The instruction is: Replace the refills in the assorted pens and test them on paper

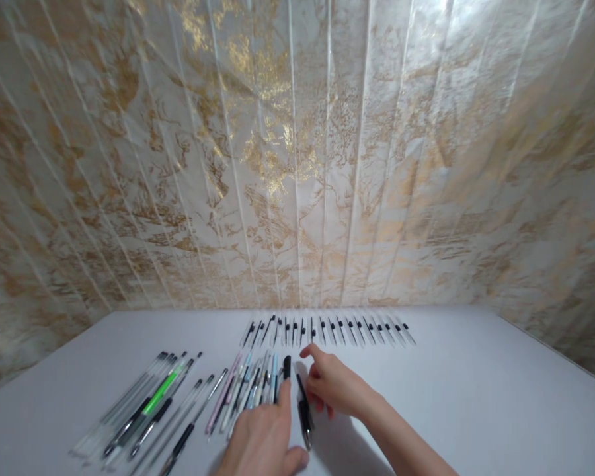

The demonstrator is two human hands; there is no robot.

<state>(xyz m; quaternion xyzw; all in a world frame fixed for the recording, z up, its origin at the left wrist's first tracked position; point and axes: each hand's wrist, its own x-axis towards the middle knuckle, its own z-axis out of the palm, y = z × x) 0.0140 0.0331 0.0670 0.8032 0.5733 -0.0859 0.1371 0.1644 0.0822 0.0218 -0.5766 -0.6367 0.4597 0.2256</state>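
Apparently laid parallel to stay separate, slim clear-and-black pieces [313, 332] line the back of the white tabletop [451, 363]; no container shows. The left hand [262, 433], thumb and index apart, touches or nearly touches a slim black-tipped pen [287, 367]. The right hand [333, 380], its grip unclear, curls beside a glossy black pen [305, 416].

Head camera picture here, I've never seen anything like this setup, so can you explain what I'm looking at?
There's no machine here: a person wears the camera on their head, looking forward and down at their own bare hands. On the white table lie clear, dark-tipped pens with a bright green one at left, pale pens mid-table, and a row of slim black-and-clear pieces farther back. The left hand points its index finger at a black-ended pen; the right hand is beside a black pen. Whether either grips anything isn't clear.
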